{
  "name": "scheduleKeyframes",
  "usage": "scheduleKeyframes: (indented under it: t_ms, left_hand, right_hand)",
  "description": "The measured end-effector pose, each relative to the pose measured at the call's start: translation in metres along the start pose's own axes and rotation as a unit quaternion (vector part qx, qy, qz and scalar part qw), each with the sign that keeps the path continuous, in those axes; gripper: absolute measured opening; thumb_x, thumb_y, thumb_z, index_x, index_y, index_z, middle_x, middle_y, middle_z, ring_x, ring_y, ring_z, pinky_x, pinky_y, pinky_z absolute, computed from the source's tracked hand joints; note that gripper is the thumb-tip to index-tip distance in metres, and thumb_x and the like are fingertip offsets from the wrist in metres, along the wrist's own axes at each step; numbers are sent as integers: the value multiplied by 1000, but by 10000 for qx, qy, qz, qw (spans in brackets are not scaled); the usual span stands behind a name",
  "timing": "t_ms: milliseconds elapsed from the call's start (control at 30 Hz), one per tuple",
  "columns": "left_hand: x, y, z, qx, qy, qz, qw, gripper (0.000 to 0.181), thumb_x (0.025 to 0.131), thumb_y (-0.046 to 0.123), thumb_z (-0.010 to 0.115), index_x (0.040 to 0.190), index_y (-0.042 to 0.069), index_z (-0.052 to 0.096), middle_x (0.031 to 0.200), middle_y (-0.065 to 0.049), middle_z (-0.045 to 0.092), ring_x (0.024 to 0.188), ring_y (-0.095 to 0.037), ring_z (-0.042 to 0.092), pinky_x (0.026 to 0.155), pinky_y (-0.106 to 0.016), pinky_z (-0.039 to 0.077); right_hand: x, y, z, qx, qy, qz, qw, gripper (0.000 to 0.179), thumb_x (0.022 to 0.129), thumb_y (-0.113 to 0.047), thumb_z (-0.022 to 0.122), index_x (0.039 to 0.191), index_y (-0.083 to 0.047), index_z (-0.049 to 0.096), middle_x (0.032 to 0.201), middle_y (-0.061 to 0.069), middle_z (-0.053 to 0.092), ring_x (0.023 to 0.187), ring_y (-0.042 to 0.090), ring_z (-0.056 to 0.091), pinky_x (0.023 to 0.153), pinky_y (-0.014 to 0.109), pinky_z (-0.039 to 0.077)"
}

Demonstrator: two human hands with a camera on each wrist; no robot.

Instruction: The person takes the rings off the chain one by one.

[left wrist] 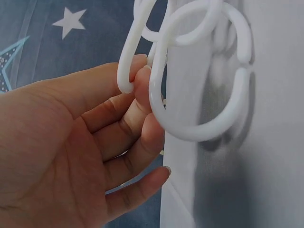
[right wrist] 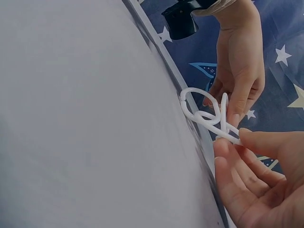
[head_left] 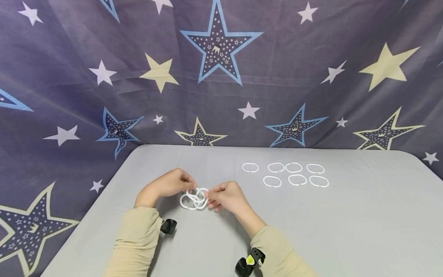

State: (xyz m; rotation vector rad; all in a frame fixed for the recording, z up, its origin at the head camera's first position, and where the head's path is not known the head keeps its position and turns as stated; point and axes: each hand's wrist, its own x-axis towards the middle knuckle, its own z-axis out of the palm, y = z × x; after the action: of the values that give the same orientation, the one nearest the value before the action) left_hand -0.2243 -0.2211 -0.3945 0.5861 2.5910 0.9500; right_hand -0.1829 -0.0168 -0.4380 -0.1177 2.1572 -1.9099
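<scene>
Between the two hands is a small cluster of white oval plastic chain links (head_left: pixel 197 200), each with a small gap in its loop. My left hand (head_left: pixel 173 182) pinches one link (left wrist: pixel 124 66) between thumb and fingertips. From the other side, my right hand (head_left: pixel 228 197) pinches another link (right wrist: pixel 228 136) by its end. A further link (right wrist: pixel 182 102) loops through the one in my right hand and hangs out toward the table, its gap facing away from the left palm in the left wrist view. Where the links cross, the fingertips partly hide them.
Several loose white links (head_left: pixel 297 175) lie in two rough rows on the grey table (head_left: pixel 346 227), back and right of the hands. A dark star-patterned cloth (head_left: pixel 259 96) hangs behind the table. Both wrists carry black camera mounts (head_left: pixel 168 226).
</scene>
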Motion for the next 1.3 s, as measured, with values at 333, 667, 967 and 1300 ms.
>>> scheduleKeyframes:
  t_ms: [333, 667, 967, 1300]
  left_hand:
    - [0, -8, -2, -396, -312, 243, 9984, 19, 93, 9, 64, 96, -7, 73, 72, -4, 65, 68, -16, 55, 65, -28, 45]
    - [-1, -10, -2, -571, -523, 348, 9964, 20, 96, 11, 64, 94, -6, 72, 74, -4, 64, 75, -16, 55, 77, -33, 44]
    - [-3, -11, 0, -544, -568, 333, 9963, 19, 96, 9, 62, 91, -6, 72, 73, -3, 63, 75, -15, 55, 80, -34, 44]
    - [-3, -11, -2, -538, -591, 434, 9959, 18, 96, 8, 61, 91, -7, 71, 74, -4, 63, 75, -14, 55, 81, -35, 44]
  right_hand:
    - [1, -3, 1, -356, 205, -362, 9985, 16, 86, -3, 72, 95, 10, 72, 72, 14, 71, 61, 20, 69, 55, 30, 57]
    - [1, -4, 1, -583, 364, -580, 9960, 9, 84, -1, 72, 88, 7, 73, 69, 11, 70, 59, 18, 68, 55, 30, 56]
    - [0, -1, 1, -635, 388, -664, 9950, 8, 82, -2, 75, 85, 6, 74, 67, 10, 70, 58, 19, 67, 55, 31, 56]
    - [0, -4, 0, -551, 365, -662, 9956, 10, 83, -2, 74, 87, 7, 73, 69, 11, 70, 57, 15, 66, 56, 29, 56]
